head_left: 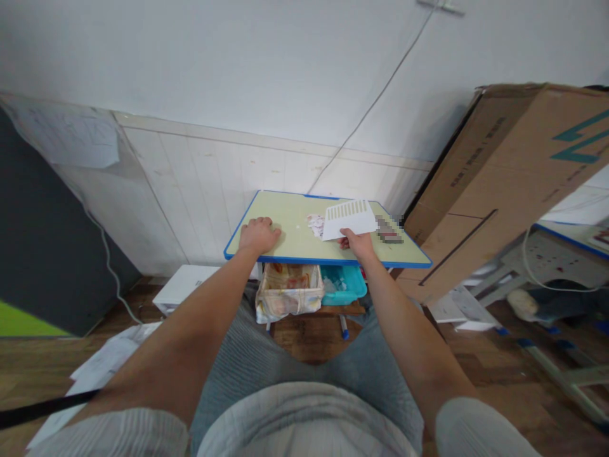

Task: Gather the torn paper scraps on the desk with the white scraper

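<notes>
My right hand (356, 242) grips the lower edge of a white card (349, 223), thumb on top and fingers underneath. A row of narrow slots or stripes runs along the card's far side. Partly under its left edge lies a small heap of whitish, printed paper bits (314, 223). My left hand (259, 236) rests palm down near the left end of the pale desk top (290, 244), thumb apart from the fingers, with nothing visible in it. Right of the card is a blurred-out item (389, 230), too pixelated to name.
Below the desk's front edge sit a cloth-lined basket (290, 298) and a turquoise bin (349, 293) with whitish scraps. A tall cardboard box (504, 171) leans at the right. A white box (185, 285) stands at the lower left. A cable (375, 101) runs down the wall behind.
</notes>
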The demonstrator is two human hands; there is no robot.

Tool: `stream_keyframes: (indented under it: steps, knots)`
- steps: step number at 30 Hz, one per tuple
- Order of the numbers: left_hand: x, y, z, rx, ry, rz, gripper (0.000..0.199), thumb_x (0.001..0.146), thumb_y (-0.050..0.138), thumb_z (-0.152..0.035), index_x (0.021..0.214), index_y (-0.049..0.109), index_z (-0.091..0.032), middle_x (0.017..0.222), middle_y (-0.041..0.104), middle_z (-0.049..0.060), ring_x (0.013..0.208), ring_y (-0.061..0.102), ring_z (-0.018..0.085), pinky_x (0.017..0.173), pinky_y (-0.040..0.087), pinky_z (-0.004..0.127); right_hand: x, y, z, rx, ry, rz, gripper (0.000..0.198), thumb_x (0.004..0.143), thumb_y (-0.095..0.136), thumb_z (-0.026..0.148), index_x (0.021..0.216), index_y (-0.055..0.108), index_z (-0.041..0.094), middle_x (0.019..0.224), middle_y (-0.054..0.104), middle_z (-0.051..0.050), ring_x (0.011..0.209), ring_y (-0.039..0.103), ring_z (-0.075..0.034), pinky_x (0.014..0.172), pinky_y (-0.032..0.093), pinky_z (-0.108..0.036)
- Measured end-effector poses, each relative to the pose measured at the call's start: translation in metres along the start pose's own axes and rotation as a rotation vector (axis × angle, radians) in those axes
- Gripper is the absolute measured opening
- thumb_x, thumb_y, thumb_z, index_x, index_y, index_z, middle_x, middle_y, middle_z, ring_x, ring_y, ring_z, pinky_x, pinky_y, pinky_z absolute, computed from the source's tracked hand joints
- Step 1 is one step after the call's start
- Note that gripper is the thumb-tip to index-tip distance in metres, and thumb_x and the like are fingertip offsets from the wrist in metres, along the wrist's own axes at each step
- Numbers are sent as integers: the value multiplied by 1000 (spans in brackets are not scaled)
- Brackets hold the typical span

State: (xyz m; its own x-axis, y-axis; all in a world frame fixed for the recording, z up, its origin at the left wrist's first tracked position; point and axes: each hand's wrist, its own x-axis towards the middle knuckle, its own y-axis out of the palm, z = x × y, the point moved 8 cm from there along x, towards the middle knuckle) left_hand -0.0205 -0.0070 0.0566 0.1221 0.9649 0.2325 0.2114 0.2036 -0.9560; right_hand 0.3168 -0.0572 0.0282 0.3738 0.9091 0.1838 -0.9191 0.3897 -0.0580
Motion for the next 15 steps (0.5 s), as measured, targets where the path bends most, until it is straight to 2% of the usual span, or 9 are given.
stream_keyframes:
  steps: [15]
  knots:
    - [-1, -2, -2, 15, 10, -3, 61, 111, 48, -45, 155, 75, -12, 168, 73, 24, 157, 65, 40, 128, 52, 53, 2, -4, -7, -19, -14, 15, 22, 85, 87, 29, 76, 67, 26, 55, 70, 0, 45, 62, -18, 47, 54, -27]
